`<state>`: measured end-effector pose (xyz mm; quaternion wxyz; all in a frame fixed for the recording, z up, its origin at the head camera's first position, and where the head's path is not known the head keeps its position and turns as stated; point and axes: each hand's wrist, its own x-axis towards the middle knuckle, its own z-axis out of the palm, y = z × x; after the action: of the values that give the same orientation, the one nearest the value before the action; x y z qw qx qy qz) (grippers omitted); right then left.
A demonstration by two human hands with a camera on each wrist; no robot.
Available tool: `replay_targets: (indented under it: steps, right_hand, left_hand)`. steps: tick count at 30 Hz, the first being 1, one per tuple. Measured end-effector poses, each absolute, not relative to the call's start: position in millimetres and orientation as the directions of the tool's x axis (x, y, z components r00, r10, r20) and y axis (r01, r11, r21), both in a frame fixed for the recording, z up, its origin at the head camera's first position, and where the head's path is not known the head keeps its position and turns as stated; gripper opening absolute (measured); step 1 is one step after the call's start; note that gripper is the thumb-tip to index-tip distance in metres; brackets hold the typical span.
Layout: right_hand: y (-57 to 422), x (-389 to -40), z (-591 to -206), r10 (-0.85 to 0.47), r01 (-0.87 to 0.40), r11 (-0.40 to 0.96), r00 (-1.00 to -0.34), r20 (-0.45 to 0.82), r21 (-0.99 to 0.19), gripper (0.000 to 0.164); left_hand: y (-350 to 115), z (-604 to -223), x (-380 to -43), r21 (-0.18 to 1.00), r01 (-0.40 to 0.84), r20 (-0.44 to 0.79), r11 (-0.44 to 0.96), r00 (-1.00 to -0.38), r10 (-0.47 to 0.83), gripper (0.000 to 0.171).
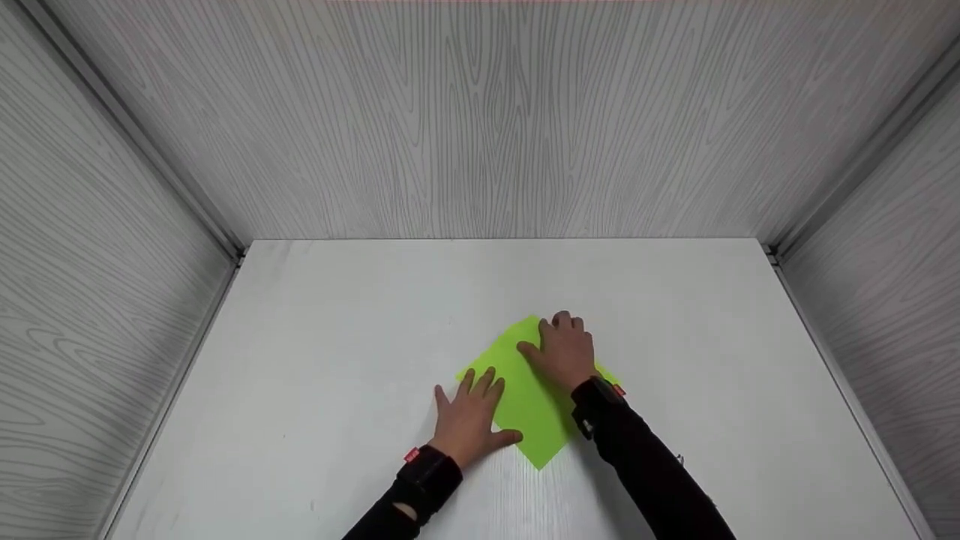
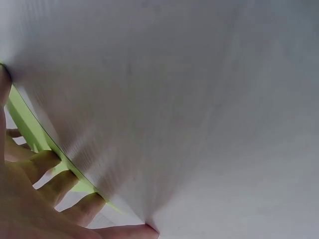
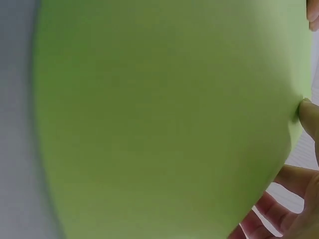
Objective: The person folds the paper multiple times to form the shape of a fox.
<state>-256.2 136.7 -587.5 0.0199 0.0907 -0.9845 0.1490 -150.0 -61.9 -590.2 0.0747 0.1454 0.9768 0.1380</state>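
Note:
A bright green square sheet of paper (image 1: 525, 405) lies turned like a diamond on the white tabletop. Across its lower left edge, my left hand (image 1: 469, 420) rests with spread fingers, several fingertips touching the paper and the thumb near the lower corner. At the upper right edge my right hand (image 1: 566, 352) has bent fingers, with its thumb on top of the sheet. In the right wrist view that thumb (image 3: 310, 117) presses the paper while the other fingertips meet the edge, partly hidden. The left wrist view shows the left hand (image 2: 40, 199) along the paper's edge.
The white tabletop (image 1: 337, 337) is bounded by a grey wood-grain panel (image 1: 480, 120) at the back and similar panels at the left (image 1: 90, 247) and right (image 1: 892, 262). Black sleeves and wrist bands cover both forearms.

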Motion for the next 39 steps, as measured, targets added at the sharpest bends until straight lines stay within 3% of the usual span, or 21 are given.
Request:
replay_targets:
  steps: [11, 18, 23, 27, 39]
  right_hand:
    - [139, -263, -570, -0.182, -0.132, 0.869, -0.981, -0.06, -0.477, 0.072]
    - [145, -269, -555, -0.166, -0.111, 0.736, -0.986, -0.018, -0.668, 0.064]
    - [147, -266, -549, -0.187, -0.204, 0.741, -0.978, 0.095, -0.64, 0.036]
    - [149, -262, -548, -0.238, -0.298, 0.741, -0.954, 0.181, -0.602, 0.024]
    - [167, -245, -549, -0.421, -0.446, 0.684, -0.888, 0.188, -0.577, 0.023]
  left_hand:
    - [-63, -589, -150, 0.304, 0.25, -0.113, 0.919, -0.948, 0.296, 0.096]
    - [-64, -587, -150, 0.311, 0.254, -0.1, 0.916, -0.949, 0.298, 0.096]
    - [-63, -587, -149, 0.299, 0.265, -0.091, 0.917, -0.948, 0.304, 0.095]
    - [-63, -586, -148, 0.295, 0.264, -0.094, 0.918, -0.948, 0.303, 0.095]
    - [-64, -586, -146, 0.329, 0.259, -0.1, 0.908, -0.947, 0.306, 0.094]
